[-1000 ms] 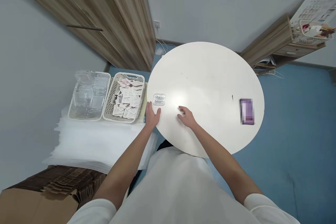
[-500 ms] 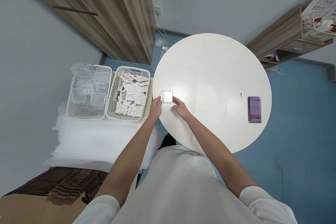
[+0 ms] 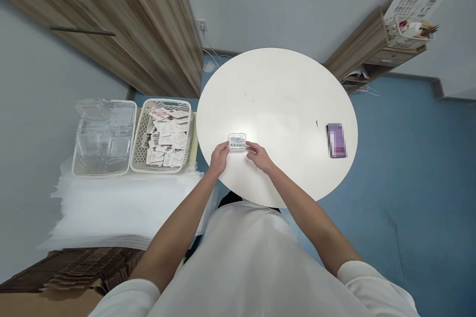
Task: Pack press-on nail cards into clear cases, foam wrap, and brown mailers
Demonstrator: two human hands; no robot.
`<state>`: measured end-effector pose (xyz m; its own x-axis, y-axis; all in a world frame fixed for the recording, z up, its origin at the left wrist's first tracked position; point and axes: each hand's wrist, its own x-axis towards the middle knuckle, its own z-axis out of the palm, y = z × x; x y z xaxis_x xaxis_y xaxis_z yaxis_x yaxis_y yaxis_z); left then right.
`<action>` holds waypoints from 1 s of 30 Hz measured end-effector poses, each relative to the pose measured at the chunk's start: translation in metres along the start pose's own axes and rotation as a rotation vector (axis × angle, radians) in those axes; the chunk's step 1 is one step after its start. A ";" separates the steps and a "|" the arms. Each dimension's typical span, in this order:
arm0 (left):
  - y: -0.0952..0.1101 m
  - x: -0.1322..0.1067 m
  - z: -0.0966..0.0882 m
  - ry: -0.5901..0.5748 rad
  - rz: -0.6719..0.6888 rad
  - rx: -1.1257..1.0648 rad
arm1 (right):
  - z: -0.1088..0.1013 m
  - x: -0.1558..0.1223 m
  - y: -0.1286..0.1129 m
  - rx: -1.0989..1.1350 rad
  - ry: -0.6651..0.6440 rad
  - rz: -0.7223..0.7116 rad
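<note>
Left hand [image 3: 219,157] and right hand [image 3: 260,157] both gripping opposite edges of one clear case [image 3: 237,142], left-near part of round worktop [image 3: 282,84]. One purple item [image 3: 336,140], image blurred, well apart at right. Two baskets just left of worktop: box basket [image 3: 100,175] with transparent boxes, card basket [image 3: 140,153] with overlapping cards; contents too jumbled to count. Stacked white sheets [image 3: 122,208] nearer, brown cardboard [image 3: 48,303] nearest left. One wooden cabinet [image 3: 122,5] far left. Versus one second ago: right hand was apart from case, now touching.
</note>
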<state>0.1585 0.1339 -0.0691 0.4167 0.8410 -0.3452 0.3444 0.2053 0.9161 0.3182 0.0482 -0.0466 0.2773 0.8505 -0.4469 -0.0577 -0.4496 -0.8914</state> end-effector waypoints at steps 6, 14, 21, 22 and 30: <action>0.010 -0.037 0.066 -0.191 0.078 0.066 | -0.072 -0.058 0.027 -0.084 0.084 -0.007; 0.011 -0.075 0.134 -0.314 0.094 0.227 | -0.127 -0.106 0.074 -0.165 0.107 0.007; 0.009 -0.091 0.153 -0.242 0.045 0.307 | -0.138 -0.106 0.095 -0.183 0.053 -0.044; 0.008 -0.092 0.155 -0.238 0.051 0.316 | -0.138 -0.105 0.096 -0.188 0.036 -0.060; -0.001 -0.099 0.162 -0.139 0.130 0.478 | -0.139 -0.108 0.100 -0.372 0.015 -0.169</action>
<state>0.2532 -0.0302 -0.0691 0.5784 0.7631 -0.2883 0.6151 -0.1759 0.7686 0.4159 -0.1262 -0.0769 0.2670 0.9180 -0.2933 0.3395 -0.3744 -0.8629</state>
